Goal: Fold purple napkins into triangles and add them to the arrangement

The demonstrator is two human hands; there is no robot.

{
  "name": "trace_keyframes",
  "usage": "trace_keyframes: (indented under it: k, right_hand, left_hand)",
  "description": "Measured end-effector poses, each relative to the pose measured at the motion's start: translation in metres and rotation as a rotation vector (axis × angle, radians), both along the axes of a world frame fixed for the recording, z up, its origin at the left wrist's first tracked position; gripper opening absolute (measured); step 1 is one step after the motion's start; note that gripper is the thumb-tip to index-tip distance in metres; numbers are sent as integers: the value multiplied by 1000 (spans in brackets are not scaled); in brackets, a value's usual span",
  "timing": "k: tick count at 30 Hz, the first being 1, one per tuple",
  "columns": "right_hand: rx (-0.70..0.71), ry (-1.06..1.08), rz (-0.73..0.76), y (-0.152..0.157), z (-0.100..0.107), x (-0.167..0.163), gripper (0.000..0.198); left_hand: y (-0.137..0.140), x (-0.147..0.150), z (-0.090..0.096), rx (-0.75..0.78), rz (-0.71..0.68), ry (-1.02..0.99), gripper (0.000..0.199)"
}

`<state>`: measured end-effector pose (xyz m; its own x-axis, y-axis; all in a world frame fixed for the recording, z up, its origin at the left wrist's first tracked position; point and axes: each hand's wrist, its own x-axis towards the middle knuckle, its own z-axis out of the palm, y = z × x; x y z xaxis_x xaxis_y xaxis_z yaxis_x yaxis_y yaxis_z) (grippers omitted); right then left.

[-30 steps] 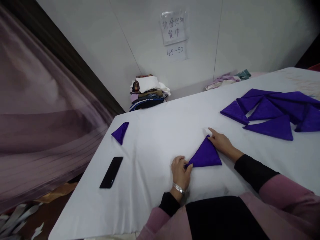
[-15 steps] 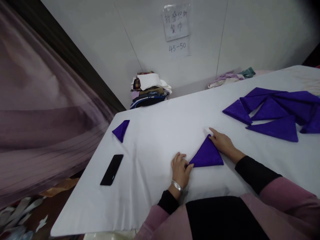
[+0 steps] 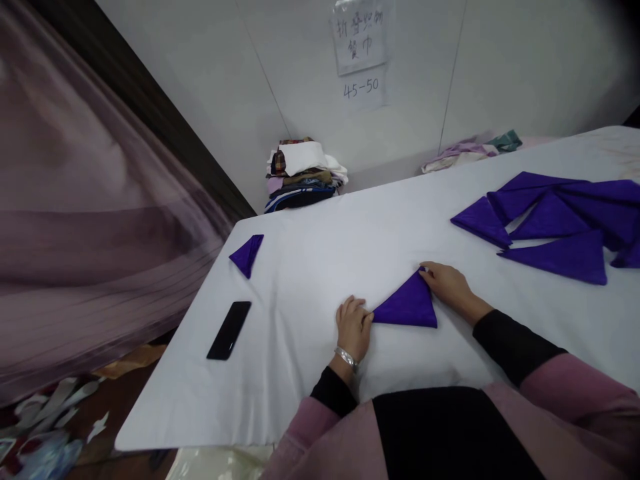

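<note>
A purple cloth napkin (image 3: 411,304), folded into a triangle, lies on the white-covered table in front of me. My left hand (image 3: 354,329), with a silver bracelet at the wrist, pinches its left corner between thumb and fingers. At the top corner, my right hand (image 3: 445,283) grips the cloth with thumb and forefinger. Off to the right lies a group of folded purple napkins (image 3: 560,270), partly overlapping. A smaller folded purple napkin (image 3: 247,255) sits alone near the table's left edge.
A black phone (image 3: 229,331) lies on the white tablecloth (image 3: 320,260) at the left. Piled clothes (image 3: 303,175) and more fabric (image 3: 463,157) rest behind the table against the wall. A sheer curtain (image 3: 100,267) hangs on the left. A handwritten sign (image 3: 360,40) is on the wall.
The napkin's left and lower right corners have shifted slightly left, with my left hand moving along. My right forefinger has come down onto the top corner. The whole view has tilted a little.
</note>
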<state>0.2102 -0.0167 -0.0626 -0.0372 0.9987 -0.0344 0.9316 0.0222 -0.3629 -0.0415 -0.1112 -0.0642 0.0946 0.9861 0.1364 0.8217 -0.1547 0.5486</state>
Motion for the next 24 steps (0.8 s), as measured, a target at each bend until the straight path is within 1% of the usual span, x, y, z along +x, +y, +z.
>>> trace_keyframes:
  k: [6, 9, 11, 15, 18, 20, 24]
  right_hand:
    - [-5, 0, -4, -1, 2, 0, 32]
    - [1, -6, 4, -1, 1, 0, 32]
    - [1, -12, 6, -1, 1, 0, 33]
    - [0, -17, 4, 0, -1, 0, 34]
    - [13, -7, 7, -1, -1, 0, 33]
    - [18, -2, 10, -1, -1, -1, 34]
    - [13, -2, 7, -1, -2, -1, 34]
  left_hand:
    - [1, -1, -3, -7, 8, 5, 18]
    - [4, 2, 1, -10, 41, 1, 13]
    - [8, 8, 7, 2, 45, -5, 15]
    - [20, 30, 13, 31, -23, -13, 20]
    - [29, 46, 10, 30, -45, -17, 21]
    - [32, 52, 7, 23, -35, -25, 18]
    - [32, 52, 5, 32, -5, -51, 12]
